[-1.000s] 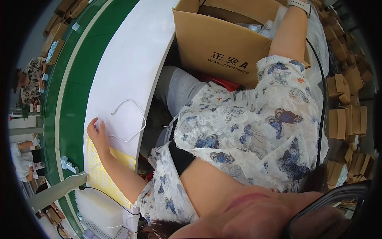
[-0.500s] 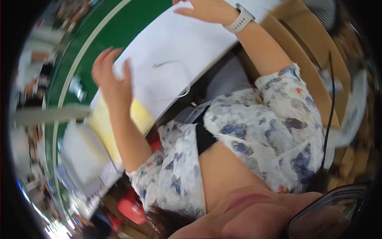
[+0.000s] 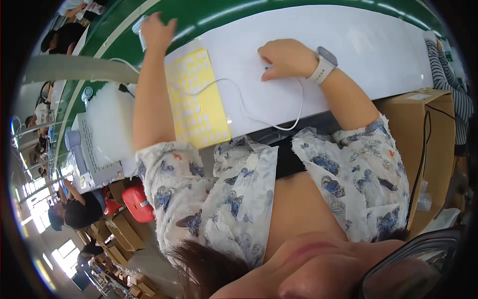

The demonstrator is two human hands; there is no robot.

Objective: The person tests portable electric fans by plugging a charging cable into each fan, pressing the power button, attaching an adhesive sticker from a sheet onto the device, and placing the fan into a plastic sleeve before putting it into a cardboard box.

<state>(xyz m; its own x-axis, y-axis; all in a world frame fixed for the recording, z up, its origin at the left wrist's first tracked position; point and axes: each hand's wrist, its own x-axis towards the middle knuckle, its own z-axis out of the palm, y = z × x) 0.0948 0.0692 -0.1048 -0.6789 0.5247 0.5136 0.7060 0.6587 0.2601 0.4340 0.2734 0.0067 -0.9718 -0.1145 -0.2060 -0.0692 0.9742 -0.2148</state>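
My left hand (image 3: 158, 34) reaches to the far left, over the green surface. Its thumb stands apart from the fingers, which are beside a pale bluish object (image 3: 139, 31) that they partly hide; whether they touch it is unclear. Over the white work surface (image 3: 358, 55), my right hand (image 3: 288, 57) has its fingers curled and the thumb close under them. A small dark bit shows between them. From beneath this hand a thin white cable (image 3: 244, 107) loops toward me and back, its other end lying across the yellow sheet (image 3: 199, 117) with rows of small white labels.
Left of my arm stands a stack of translucent sheets or bags (image 3: 110, 124) beside a pale box (image 3: 82, 149). A grey post (image 3: 79, 69) juts in at the left. An open cardboard box (image 3: 433, 144) stands at my right. A striped-sleeved person (image 3: 448, 82) is at the far right.
The view has turned, bringing more of the yellow sheet and white surface into sight. My left hand has gone farther out, past the sheet. My right hand has come nearer, down over the cable.
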